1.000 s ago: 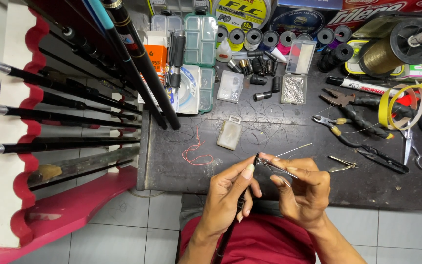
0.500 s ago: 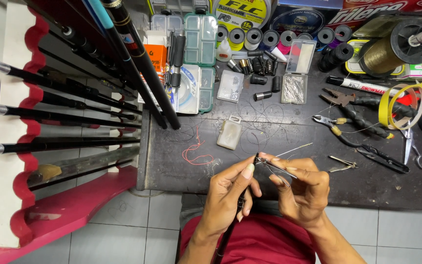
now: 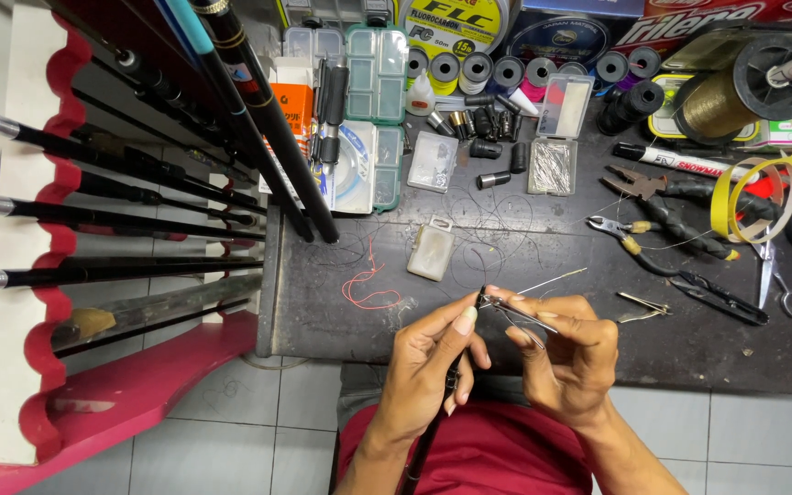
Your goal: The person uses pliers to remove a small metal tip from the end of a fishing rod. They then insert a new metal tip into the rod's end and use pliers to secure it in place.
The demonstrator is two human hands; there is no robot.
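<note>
My left hand pinches the tip of a thin black fishing rod that runs down toward my lap. My right hand holds a small metal wire rod guide against the rod tip, above the near edge of the dark workbench. A thin pale line or wire lies just beyond my fingers. A loose red thread curls on the bench to the left of my hands.
A small translucent box sits mid-bench. Pliers, cutters, scissors, a marker, thread spools, a big line spool and tackle boxes crowd the back. Black rods rest on a red-and-white rack at left.
</note>
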